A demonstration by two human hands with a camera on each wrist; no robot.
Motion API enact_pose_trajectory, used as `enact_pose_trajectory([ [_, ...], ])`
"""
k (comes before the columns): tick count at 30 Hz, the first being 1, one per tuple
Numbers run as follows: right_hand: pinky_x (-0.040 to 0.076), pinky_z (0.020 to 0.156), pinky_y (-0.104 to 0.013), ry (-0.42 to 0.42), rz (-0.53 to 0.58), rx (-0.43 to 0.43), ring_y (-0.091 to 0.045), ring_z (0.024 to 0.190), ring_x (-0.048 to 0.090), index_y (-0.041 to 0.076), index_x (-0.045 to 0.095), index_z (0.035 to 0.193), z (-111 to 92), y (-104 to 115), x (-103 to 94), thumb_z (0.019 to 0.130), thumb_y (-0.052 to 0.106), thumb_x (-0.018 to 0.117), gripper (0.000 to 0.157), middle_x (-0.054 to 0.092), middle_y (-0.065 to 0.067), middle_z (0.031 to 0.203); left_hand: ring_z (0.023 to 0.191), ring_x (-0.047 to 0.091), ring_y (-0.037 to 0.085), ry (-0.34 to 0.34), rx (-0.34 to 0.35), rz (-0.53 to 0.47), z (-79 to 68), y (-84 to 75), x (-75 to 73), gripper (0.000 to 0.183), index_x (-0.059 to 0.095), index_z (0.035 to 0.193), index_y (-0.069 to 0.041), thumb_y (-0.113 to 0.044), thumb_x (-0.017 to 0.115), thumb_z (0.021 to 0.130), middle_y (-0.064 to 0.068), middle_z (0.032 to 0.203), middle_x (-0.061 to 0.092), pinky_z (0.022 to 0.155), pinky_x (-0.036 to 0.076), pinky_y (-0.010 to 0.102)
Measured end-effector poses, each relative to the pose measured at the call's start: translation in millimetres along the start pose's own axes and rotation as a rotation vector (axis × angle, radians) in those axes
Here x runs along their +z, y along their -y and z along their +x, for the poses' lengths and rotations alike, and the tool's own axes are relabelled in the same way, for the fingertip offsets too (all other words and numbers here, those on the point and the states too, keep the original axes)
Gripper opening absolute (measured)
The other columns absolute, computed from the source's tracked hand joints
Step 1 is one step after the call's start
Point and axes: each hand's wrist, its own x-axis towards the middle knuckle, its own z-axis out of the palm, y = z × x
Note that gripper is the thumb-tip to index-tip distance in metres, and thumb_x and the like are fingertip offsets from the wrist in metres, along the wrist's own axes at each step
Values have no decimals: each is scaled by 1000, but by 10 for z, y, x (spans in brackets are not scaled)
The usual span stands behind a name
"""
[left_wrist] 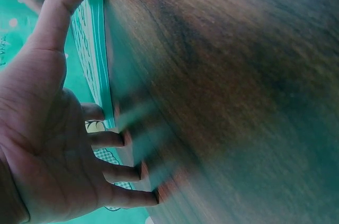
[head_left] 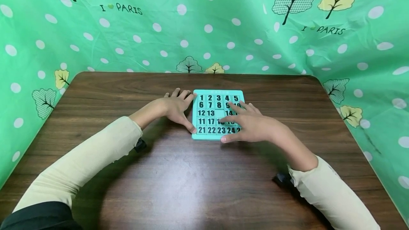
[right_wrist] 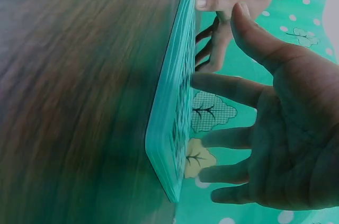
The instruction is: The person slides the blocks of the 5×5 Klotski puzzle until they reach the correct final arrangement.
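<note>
A turquoise number sliding puzzle lies flat on the table, its black-numbered tiles in rows. An uncovered gap shows in the third row, just right of the 13. My left hand is spread along the puzzle's left edge, with the thumb at the lower left corner and the index finger near the upper left. Over the right side my right hand reaches in with fingers extended, hiding several tiles. In the right wrist view its index finger meets the tile face while the other fingers stay raised.
The brown wooden table extends around the puzzle on all sides. Behind it and at both sides hangs a green curtain with white dots and printed trees. Dark wrist straps show beneath the pale sleeves.
</note>
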Motion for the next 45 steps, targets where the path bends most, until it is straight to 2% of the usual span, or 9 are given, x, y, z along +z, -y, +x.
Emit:
enact_pose_trajectory([
  [6, 6, 138, -78, 0, -11, 21, -58, 175, 2, 38, 47, 173, 223, 67, 27, 100, 71, 75, 85, 6, -19, 191, 176, -4, 53, 10, 1, -12, -62, -41, -40, 162, -4, 184, -24, -99, 80, 69, 14, 192, -1, 135, 11, 83],
  [9, 7, 138, -79, 16, -15, 36, -58, 175, 0, 40, 46, 173, 269, 58, 30, 99, 72, 75, 86, 5, -18, 192, 176, -4, 52, 9, 5, -15, -46, -29, -34, 161, -4, 184, -24, -100, 80, 68, 14, 192, 0, 135, 11, 83],
  [15, 4, 136, -82, 19, 4, 59, -62, 173, 2, 36, 52, 171, 174, -51, -8, 101, 68, 76, 81, 9, -24, 190, 176, -5, 53, -14, 8, -4, 61, 34, 44, 164, -5, 183, -27, -103, 78, 65, 13, 192, -2, 134, 12, 85],
  [20, 5, 135, -83, 9, 1, 61, -65, 171, 4, 34, 55, 169, 109, -98, -37, 101, 68, 76, 79, 13, -26, 189, 176, -6, 55, -6, 13, -20, -14, -2, 6, 163, -4, 183, -25, -101, 80, 67, 15, 192, -2, 134, 10, 85],
  [26, 5, 137, -80, -9, 8, 18, -58, 175, 2, 38, 48, 173, 267, 40, -22, 99, 70, 77, 86, 8, -21, 191, 176, -5, 53, -7, 3, -3, 21, 17, 22, 162, -4, 184, -25, -101, 80, 67, 13, 192, -1, 135, 12, 84],
  [31, 8, 137, -80, 28, -6, 3, -56, 176, -1, 44, 43, 174, 430, 170, 1, 98, 72, 76, 87, 3, -16, 192, 177, -4, 52, -8, -7, 21, 81, 50, 44, 162, -6, 183, -27, -104, 77, 67, 12, 193, -1, 134, 15, 83],
  [34, 6, 138, -79, 39, -18, 14, -56, 175, -2, 44, 44, 174, 452, 173, -5, 99, 71, 76, 86, 2, -17, 192, 177, -3, 53, 4, -1, 15, 13, 0, -17, 157, -3, 184, -24, -97, 80, 72, 14, 192, 1, 135, 14, 82],
  [39, 3, 138, -79, 39, -19, 46, -60, 174, -1, 42, 49, 172, 377, 79, -37, 99, 70, 76, 83, 4, -19, 191, 177, -4, 52, 14, -3, 10, -88, -61, -71, 150, -3, 184, -23, -89, 82, 80, 15, 192, 0, 137, 12, 79],
  [45, 5, 138, -79, 28, -29, 30, -60, 174, 2, 40, 51, 171, 300, 32, -32, 99, 70, 76, 82, 7, -21, 191, 176, -4, 54, -3, -4, 15, 46, 30, 27, 162, -4, 184, -25, -102, 79, 67, 14, 192, 1, 135, 12, 84],
])
